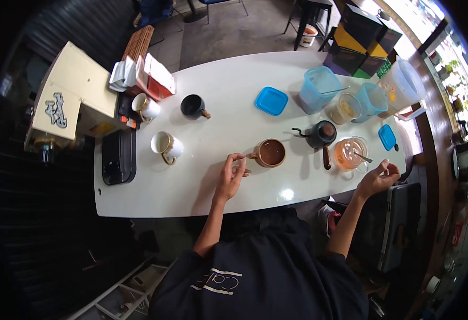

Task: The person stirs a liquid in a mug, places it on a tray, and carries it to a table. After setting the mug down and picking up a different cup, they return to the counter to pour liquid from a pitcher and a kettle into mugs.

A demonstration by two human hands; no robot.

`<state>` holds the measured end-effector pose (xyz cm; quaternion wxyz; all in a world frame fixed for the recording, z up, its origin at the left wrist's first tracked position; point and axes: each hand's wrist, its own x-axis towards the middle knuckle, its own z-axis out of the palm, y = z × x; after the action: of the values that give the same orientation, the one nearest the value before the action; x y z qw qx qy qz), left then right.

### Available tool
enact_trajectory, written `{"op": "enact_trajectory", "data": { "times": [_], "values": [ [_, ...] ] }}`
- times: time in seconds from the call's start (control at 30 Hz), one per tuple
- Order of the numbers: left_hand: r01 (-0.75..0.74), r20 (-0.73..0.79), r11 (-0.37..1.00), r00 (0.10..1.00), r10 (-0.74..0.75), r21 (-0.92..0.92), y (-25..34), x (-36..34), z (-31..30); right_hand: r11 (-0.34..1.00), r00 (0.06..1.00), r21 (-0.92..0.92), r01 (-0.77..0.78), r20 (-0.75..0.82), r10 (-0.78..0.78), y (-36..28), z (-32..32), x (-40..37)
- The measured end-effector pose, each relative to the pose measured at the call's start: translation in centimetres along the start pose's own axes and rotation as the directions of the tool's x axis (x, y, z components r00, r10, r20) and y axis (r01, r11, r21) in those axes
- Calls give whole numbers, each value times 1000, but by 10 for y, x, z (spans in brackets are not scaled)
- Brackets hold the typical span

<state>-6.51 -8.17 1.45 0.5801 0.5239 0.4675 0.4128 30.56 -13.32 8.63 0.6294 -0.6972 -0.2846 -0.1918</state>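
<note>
Just left of a brown mug [271,153] filled with brown liquid is my left hand [233,176], its fingers curved and apart near the mug's handle, holding nothing. My right hand [379,180] hovers at the table's right front edge, beside a glass pitcher [349,153] of orange-pink liquid with a spoon in it. Its fingers are bent with the tips close together; whether something small is between them I cannot tell. Between mug and pitcher stands a black kettle [319,135] with a thin spout and wooden handle.
On the white table [218,106] are a black cup [193,107], white-and-gold mugs [167,148], a blue lid [271,101], blue containers [319,89], a cup of yellowish contents [345,109] and a large clear tub [402,85]. A cream machine [74,96] stands left.
</note>
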Motion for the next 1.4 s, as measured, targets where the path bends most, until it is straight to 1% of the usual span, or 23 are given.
{"op": "enact_trajectory", "data": {
  "times": [0.03, 0.07, 0.13, 0.17, 0.2, 0.27, 0.33, 0.4, 0.47, 0.57, 0.6, 0.67, 0.73, 0.8, 0.83, 0.9, 0.93, 0.97, 1.03, 1.17, 1.27, 1.33, 1.4],
  "values": [
    [-1, -23, 1000, 1000, 1, -2, 1, -5, -5, 999, 1000, 23, 30, 4, -30, -14, 6, -6],
    [1, -35, 1000, 999, -2, -31, 3, -13, -11, 993, 999, 119, -21, 40, 16, -25, 13, -12],
    [0, -91, 998, 996, -5, -59, 6, -29, -23, 936, 988, 353, 0, 143, -54, -58, 31, -29],
    [6, -146, 995, 989, -21, -104, 7, -39, -29, 893, 972, 444, -70, 231, -39, -78, 39, -40],
    [9, -203, 989, 978, -40, -150, 8, -50, -35, 892, 950, 451, -40, 295, -106, -78, 48, -52],
    [-9, -330, 983, 942, -52, -181, 7, -74, -46, 802, 893, 581, -136, 422, -155, -102, 67, -79],
    [-39, -467, 976, 882, -69, -216, 6, -103, -53, 739, 731, 577, -348, 661, -172, -136, 73, -105],
    [-99, -645, 943, 752, -137, -316, 7, -136, -58, 671, 548, 569, -476, 788, -280, -160, 77, -134],
    [-149, -759, 936, 632, -158, -319, -1, -174, -60, 589, 291, 477, -652, 875, -386, -179, 76, -166],
    [-294, -898, 890, 376, -228, -348, -15, -243, -48, 619, -72, 351, -703, 830, -552, -207, 56, -215],
    [-319, -923, 886, 299, -243, -337, -21, -268, -40, 610, -160, 317, -726, 785, -598, -216, 44, -231],
    [-476, -942, 814, 130, -309, -332, -33, -316, -17, 618, -361, 178, -766, 676, -642, -224, 19, -266],
    [-547, -932, 781, -3, -363, -302, -49, -366, 18, 621, -542, -48, -783, 543, -641, -220, -14, -306],
    [-618, -904, 742, -117, -412, -258, -72, -410, 60, 629, -736, -381, -677, 360, -574, -212, -56, -338],
    [-658, -872, 717, -187, -453, -231, -86, -430, 86, 614, -800, -534, -581, 236, -551, -201, -75, -355],
    [-703, -812, 695, -312, -493, -152, -100, -459, 135, 710, -923, -619, -336, 65, -380, -178, -119, -386],
    [-740, -777, 661, -341, -528, -124, -104, -472, 160, 755, -962, -621, -211, -4, -272, -166, -143, -397],
    [-776, -741, 624, -366, -563, -92, -107, -483, 185, 780, -962, -602, -171, -69, -264, -147, -166, -410],
    [-791, -682, 611, -443, -581, -7, -118, -502, 233, 737, -934, -673, 62, -299, -194, -107, -207, -437],
    [-807, -567, 566, -549, -614, 168, -126, -514, 313, 879, -857, -405, 251, -515, 7, -62, -288, -470],
    [-792, -438, 540, -609, -662, 284, -111, -513, 346, 922, -794, -233, 309, -597, 115, -44, -340, -478],
    [-766, -403, 562, -643, -652, 313, -116, -509, 371, 942, -834, -108, 319, -504, 225, -43, -373, -477],
    [-784, -417, 499, -620, -665, 369, -120, -505, 386, 947, -823, -68, 315, -516, 237, -42, -398, -474]
  ]
}}
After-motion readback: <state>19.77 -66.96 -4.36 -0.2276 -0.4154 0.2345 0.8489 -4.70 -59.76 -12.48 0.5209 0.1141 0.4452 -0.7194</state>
